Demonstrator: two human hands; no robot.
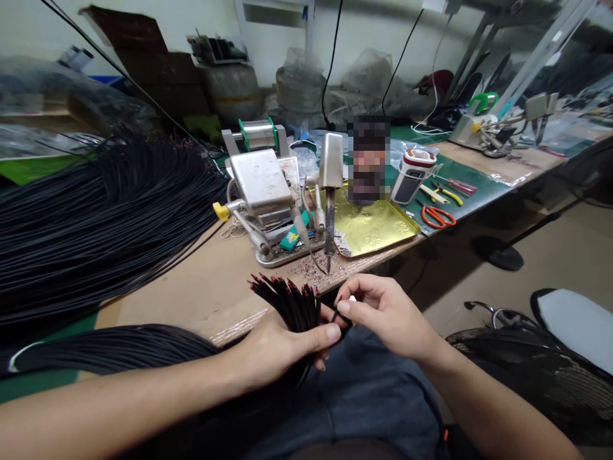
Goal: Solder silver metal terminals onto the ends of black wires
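A thick bundle of black cables point(287, 303) with red-tipped ends fans upward over the table's front edge. My left hand point(292, 348) is closed around it, thumb across the front. Just to the right, my right hand point(378, 313) pinches a single black cable point(338, 313) near its end, separated from the other tips. Above the hands stands a soldering station point(263, 185), its soldering iron point(329, 217) pointing straight down. Small red and dark scraps point(309, 271) lie beneath the iron's tip.
A large heap of black cables point(105, 217) covers the table's left side. A gold tray point(371, 223) sits right of the station. Orange-handled scissors point(437, 217), yellow-handled pliers point(450, 193) and a screwdriver point(462, 185) lie farther right. A black mesh fan point(527, 370) stands at lower right.
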